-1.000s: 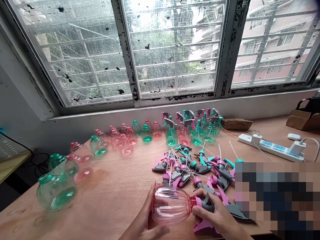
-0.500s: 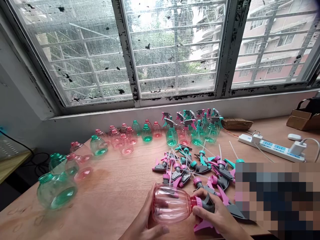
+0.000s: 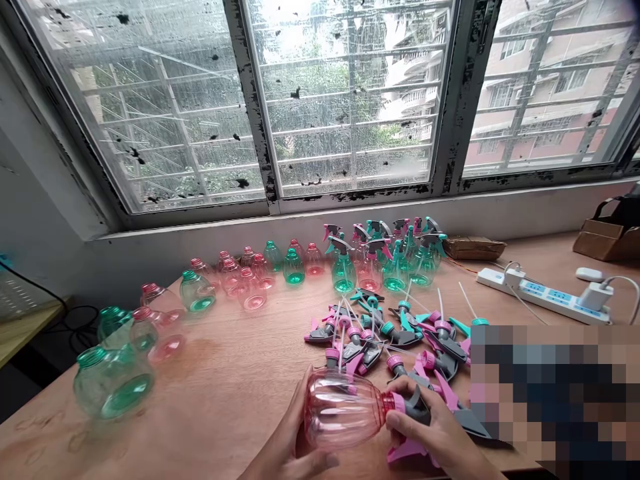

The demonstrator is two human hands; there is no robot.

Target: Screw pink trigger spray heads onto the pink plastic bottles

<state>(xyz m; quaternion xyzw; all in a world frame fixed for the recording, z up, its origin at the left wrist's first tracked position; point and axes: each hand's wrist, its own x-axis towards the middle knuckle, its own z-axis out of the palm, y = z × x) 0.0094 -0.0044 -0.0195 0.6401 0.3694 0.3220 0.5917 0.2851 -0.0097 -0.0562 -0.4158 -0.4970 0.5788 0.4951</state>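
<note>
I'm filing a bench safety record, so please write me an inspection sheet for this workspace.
Surface: wooden table, faint stains at the near left.
Job's things: pink bottle held on its side, spray head at its neck; loose spray heads heaped beyond; bottles without heads at left and back; bottles with heads upright at the back.
Clutter: flat brown package and brown box at right.
Hands: left around the bottle's body, right at the spray head.
Cables: power strip with white cords at right; dark cable bunched past the left edge.
Surroundings: worn window frame ahead; pixelated patch hides the lower right.
</note>
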